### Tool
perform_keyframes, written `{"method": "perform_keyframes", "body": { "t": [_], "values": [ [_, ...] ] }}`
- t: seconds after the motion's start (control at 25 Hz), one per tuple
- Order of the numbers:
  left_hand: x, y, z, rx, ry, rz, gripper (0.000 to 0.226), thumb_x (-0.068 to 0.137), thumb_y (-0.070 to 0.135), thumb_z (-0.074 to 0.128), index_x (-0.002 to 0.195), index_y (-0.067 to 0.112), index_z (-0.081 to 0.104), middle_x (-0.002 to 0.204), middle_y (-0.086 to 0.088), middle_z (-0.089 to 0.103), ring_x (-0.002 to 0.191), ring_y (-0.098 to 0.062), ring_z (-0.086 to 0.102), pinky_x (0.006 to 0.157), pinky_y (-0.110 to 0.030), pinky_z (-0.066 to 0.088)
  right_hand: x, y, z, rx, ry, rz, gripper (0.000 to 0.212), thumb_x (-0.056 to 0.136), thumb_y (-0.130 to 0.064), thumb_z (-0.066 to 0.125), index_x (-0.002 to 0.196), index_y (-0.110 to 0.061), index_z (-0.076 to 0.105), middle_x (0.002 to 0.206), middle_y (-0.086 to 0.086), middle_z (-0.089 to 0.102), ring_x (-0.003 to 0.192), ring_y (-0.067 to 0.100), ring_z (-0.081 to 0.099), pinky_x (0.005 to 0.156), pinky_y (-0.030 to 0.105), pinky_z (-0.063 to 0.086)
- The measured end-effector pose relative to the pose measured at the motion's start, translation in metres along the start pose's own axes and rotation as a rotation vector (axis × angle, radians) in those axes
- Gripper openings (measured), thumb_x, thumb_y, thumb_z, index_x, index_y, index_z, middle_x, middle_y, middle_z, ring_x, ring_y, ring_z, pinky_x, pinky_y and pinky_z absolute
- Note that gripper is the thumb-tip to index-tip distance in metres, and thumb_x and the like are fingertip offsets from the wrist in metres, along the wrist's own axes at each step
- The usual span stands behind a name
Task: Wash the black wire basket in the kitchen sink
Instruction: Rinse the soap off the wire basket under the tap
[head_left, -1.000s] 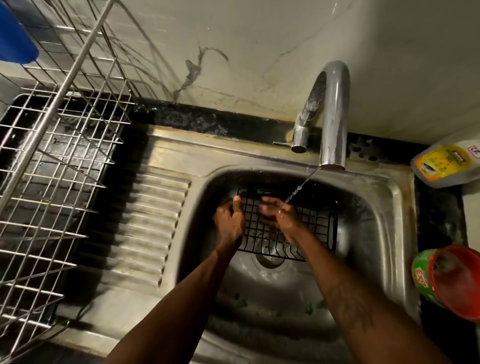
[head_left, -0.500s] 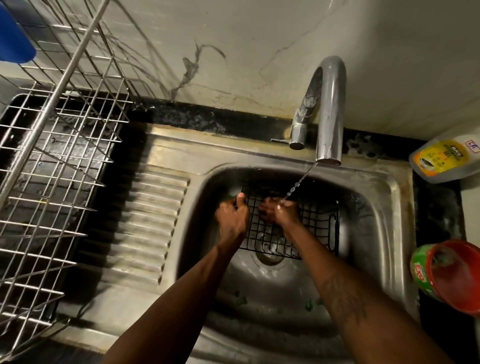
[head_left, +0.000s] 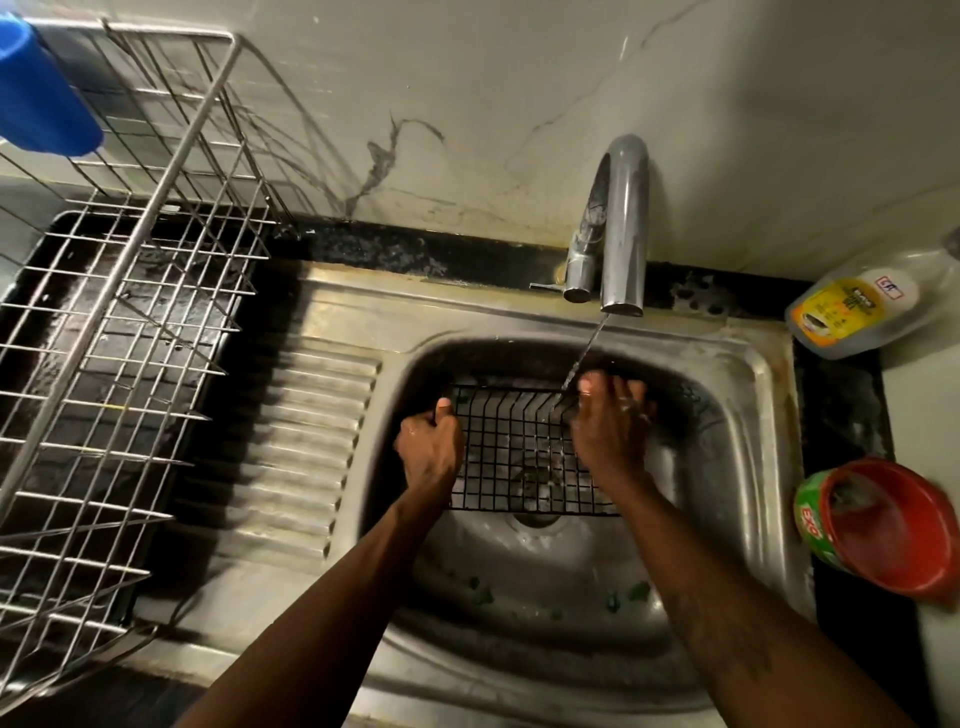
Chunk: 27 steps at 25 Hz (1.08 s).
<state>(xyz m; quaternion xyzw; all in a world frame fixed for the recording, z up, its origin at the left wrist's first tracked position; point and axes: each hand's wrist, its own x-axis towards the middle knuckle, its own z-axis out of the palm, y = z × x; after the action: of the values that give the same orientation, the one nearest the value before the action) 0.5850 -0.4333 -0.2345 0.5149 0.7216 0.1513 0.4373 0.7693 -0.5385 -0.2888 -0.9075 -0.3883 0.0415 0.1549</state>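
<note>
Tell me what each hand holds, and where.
The left hand grips the black wire basket by its left rim. The right hand lies over its far right rim; grip unclear.
</note>
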Motion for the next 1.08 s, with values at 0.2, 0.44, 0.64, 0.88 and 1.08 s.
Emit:
{"method": "perform_keyframes", "body": {
  "t": [0.2,0.44,0.64,0.88,1.08],
  "values": [
    [-0.006,0.007,0.003,-0.033,-0.018,0.070,0.044,0.100,0.042,0.052,0.070,0.010,0.058,0.072,-0.011,0.062,0.064,-0.018,0.053,0.069,-0.027,0.036,-0.008,-0.008,0.001,0.027,-0.059,-0.122,0.038,0.104,-0.044,0.034,0.108,-0.018,0.062,0.107,0.009,0.067,0.111,0.033,0.059,0.106,0.049,0.041],
    [-0.008,0.008,0.001,-0.045,0.025,0.066,0.047,0.101,0.040,0.053,0.068,0.007,0.061,0.069,-0.008,0.061,0.068,-0.021,0.057,0.071,-0.029,0.037,0.017,-0.050,0.000,0.075,-0.240,-0.475,0.032,0.102,-0.030,0.038,0.124,-0.021,0.060,0.113,0.004,0.068,0.103,0.026,0.063,0.089,0.043,0.048],
    [-0.002,0.009,-0.003,-0.022,0.019,0.116,0.046,0.102,0.038,0.053,0.068,0.008,0.059,0.067,-0.006,0.059,0.067,-0.020,0.054,0.072,-0.028,0.037,0.010,-0.015,-0.013,-0.244,-0.317,-0.241,0.041,0.095,-0.027,0.053,0.135,-0.017,0.047,0.125,0.008,0.057,0.115,0.029,0.054,0.102,0.046,0.040],
    [-0.003,0.011,0.011,-0.049,0.031,0.066,0.046,0.101,0.040,0.052,0.080,0.002,0.067,0.085,-0.017,0.068,0.072,-0.022,0.055,0.074,-0.028,0.037,0.029,-0.077,-0.020,-0.105,-0.483,-0.550,0.066,0.092,-0.009,0.051,0.153,-0.018,0.030,0.145,0.011,0.046,0.134,0.030,0.044,0.114,0.048,0.037],
    [0.009,0.006,-0.002,0.007,0.057,0.112,0.049,0.101,0.041,0.052,0.064,0.008,0.053,0.080,-0.024,0.066,0.085,-0.039,0.062,0.076,-0.035,0.042,0.018,-0.001,-0.011,0.382,-0.186,-0.193,0.037,0.094,-0.004,0.058,0.127,-0.017,0.064,0.128,0.006,0.062,0.119,0.022,0.059,0.100,0.036,0.052]
  ]
}}
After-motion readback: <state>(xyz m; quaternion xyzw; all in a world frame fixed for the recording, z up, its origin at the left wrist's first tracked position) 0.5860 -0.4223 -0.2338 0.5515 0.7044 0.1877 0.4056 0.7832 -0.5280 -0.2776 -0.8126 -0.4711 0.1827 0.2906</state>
